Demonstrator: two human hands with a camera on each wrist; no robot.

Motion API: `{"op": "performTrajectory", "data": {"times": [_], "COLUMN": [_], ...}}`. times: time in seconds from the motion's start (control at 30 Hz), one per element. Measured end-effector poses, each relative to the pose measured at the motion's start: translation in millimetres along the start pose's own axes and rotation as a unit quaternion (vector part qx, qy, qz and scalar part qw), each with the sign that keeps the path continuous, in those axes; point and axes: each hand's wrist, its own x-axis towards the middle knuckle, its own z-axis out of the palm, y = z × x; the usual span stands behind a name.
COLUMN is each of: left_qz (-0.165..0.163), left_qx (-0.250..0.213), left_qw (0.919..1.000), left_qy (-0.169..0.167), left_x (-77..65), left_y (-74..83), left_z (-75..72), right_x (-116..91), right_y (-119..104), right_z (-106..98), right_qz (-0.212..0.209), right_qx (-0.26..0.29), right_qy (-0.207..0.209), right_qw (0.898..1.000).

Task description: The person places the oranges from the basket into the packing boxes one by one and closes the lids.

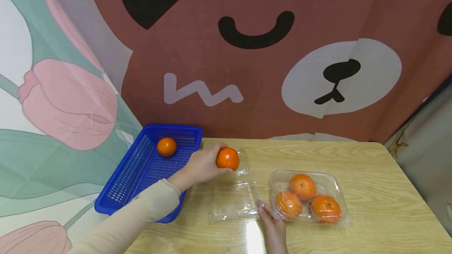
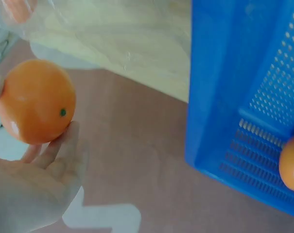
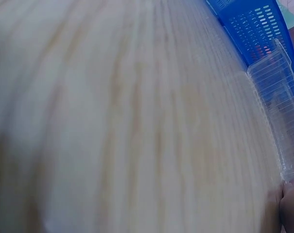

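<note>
My left hand (image 1: 205, 164) grips an orange (image 1: 227, 158) between thumb and fingers, over the far part of an open clear plastic container (image 1: 233, 201). In the left wrist view the orange (image 2: 37, 102) shows a small green stem end, with fingers curled beneath it. My right hand (image 1: 272, 226) pinches the near right corner of the open container, its fingertips at the rim. The right wrist view has the container (image 3: 283, 116) at the right edge, with part of the right hand (image 3: 291, 206) below it.
A blue plastic basket (image 1: 120, 179) on the left holds one orange (image 1: 166, 146). To the right, a clear container (image 1: 335, 181) encloses three oranges (image 1: 303, 186). The wooden table (image 1: 381, 199) meets a printed bear cloth (image 1: 261, 117) at the back.
</note>
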Motion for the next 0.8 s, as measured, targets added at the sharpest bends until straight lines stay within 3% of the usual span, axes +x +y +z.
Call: {"op": "performTrajectory", "data": {"times": [0.13, 0.3, 0.4, 0.8], "left_qz": [0.034, 0.051, 0.057, 0.071], "left_qx": [0.005, 0.014, 0.046, 0.181], "left_qw": [0.999, 0.9952, 0.9913, 0.9576], "left_qy": [-0.03, -0.082, -0.11, -0.213], "left_x": [-5.4, -10.4, -12.0, -13.3], "left_y": [6.9, 17.5, 23.1, 41.0], "left_z": [13.5, 29.3, 34.6, 54.5], "right_x": [0, 1, 1, 0], "right_y": [1, 2, 1, 1], "right_z": [0, 0, -1, -1], "right_qz": [-0.006, -0.01, -0.008, -0.008], "right_qx": [0.004, 0.011, 0.011, 0.007], "right_qy": [-0.005, -0.014, -0.019, -0.018], "right_qw": [1.0, 1.0, 1.0, 1.0]}}
